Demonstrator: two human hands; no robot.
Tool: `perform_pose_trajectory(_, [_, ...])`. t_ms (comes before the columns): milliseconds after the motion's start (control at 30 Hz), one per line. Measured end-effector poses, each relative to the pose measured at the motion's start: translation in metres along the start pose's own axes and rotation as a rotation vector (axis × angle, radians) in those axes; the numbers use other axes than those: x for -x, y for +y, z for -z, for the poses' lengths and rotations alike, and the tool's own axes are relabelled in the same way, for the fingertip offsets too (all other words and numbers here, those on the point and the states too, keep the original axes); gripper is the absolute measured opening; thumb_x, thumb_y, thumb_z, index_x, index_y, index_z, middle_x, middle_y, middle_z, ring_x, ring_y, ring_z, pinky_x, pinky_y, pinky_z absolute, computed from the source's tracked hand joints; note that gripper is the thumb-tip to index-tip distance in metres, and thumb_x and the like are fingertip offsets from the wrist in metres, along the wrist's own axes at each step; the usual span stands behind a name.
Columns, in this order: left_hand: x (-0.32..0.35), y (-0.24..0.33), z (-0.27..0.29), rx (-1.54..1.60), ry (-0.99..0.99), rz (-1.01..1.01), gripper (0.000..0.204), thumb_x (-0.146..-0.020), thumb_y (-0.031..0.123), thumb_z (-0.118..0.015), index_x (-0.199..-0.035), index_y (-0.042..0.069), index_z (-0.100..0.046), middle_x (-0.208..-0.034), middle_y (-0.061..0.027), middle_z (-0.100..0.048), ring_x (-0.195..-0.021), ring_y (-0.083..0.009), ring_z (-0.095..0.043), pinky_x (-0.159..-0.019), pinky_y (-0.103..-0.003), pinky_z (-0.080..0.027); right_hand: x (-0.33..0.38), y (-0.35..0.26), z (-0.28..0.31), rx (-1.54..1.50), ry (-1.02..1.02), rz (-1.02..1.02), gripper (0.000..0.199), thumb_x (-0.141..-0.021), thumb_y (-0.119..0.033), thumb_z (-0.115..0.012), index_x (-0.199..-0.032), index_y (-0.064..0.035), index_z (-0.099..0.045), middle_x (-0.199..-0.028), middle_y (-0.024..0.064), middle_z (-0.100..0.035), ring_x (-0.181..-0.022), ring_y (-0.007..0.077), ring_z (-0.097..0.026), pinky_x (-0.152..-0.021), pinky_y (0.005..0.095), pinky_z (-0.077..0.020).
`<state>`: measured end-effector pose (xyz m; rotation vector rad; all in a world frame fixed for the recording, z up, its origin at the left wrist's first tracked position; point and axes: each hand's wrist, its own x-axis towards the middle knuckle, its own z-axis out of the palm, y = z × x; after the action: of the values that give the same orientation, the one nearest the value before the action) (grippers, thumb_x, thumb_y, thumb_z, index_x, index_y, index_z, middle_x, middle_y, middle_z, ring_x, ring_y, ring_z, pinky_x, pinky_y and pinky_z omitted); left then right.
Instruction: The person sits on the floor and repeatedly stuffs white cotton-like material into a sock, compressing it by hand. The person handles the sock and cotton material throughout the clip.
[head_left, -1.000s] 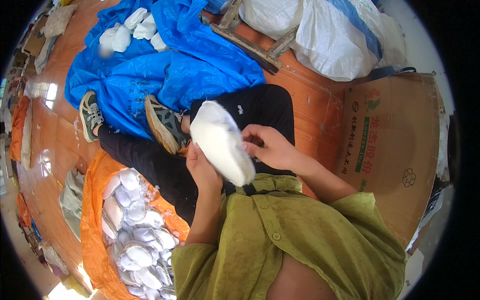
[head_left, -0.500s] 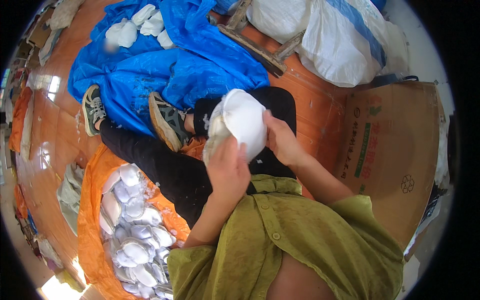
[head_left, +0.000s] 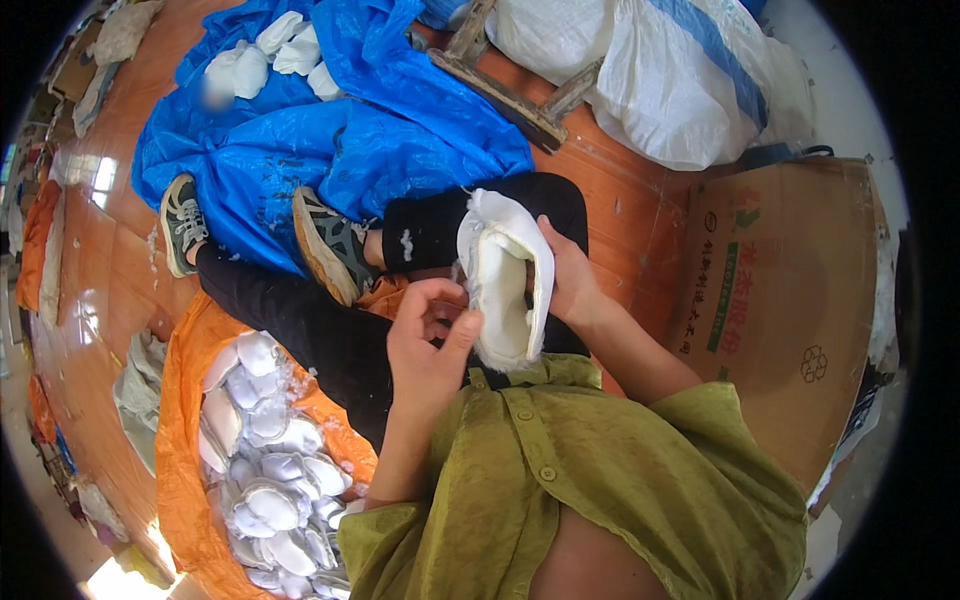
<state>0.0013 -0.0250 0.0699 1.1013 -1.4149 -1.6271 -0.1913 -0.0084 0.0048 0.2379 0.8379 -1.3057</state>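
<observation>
While a white padded shell [head_left: 497, 290] is gripped by the right hand [head_left: 568, 270] at centre frame, the left hand [head_left: 425, 340] is held curled at the shell's edge, its grip unclear; white pads [head_left: 270, 505] are heaped lower left in orange sacking [head_left: 183, 440].

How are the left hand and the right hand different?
The left hand is at the left edge of the white piece; the right hand is on its right side.
The left hand's fingers curl in plain view, while the right hand's are mostly hidden.
The right hand holds the piece; whether the left hand grips it too, I can't tell.
Both hands are bare and at the same piece.
</observation>
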Motion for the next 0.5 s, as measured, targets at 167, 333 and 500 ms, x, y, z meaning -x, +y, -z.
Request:
perform_pose_trajectory(167, [-0.003, 0.001, -0.007, -0.239, 0.043, 0.035, 0.024, -0.084, 0.013, -0.072, -0.099, 0.004, -0.055, -0.087, 0.0014, -0.057, -0.074, -0.0054, -0.053, -0.064, -0.021, -0.044, -0.003, 0.006, 0.009, 0.105, 0.121, 0.091, 0.049, -0.102, -0.039, -0.034, -0.125, 0.0014, -0.052, -0.122, 0.0145, -0.059, -0.11, 0.0266, -0.058, -0.099, 0.0392, -0.0436])
perform_pose_trajectory(333, [-0.007, -0.006, 0.003, -0.128, 0.136, 0.041, 0.012, -0.091, 0.011, -0.063, -0.093, 0.0, -0.061, -0.077, -0.0007, -0.061, -0.065, -0.006, -0.054, -0.058, -0.021, -0.045, 0.003, 0.003, 0.005, 0.203, 0.222, 0.305, 0.039, -0.103, -0.033, -0.038, -0.107, 0.0, -0.06, -0.099, 0.011, -0.066, -0.086, 0.0197, -0.064, -0.079, 0.0346, -0.0509])
perform_pose_trajectory(500, [-0.007, -0.004, 0.003, 0.023, 0.0, 0.162, 0.018, -0.094, 0.013, -0.059, -0.1, -0.003, -0.065, -0.081, -0.001, -0.064, -0.066, -0.006, -0.055, -0.059, -0.02, -0.045, -0.001, 0.007, 0.013, 0.28, 0.185, 0.349, 0.038, -0.101, -0.033, -0.043, -0.11, 0.0006, -0.058, -0.105, 0.0117, -0.064, -0.092, 0.0189, -0.062, -0.085, 0.0337, -0.0495])
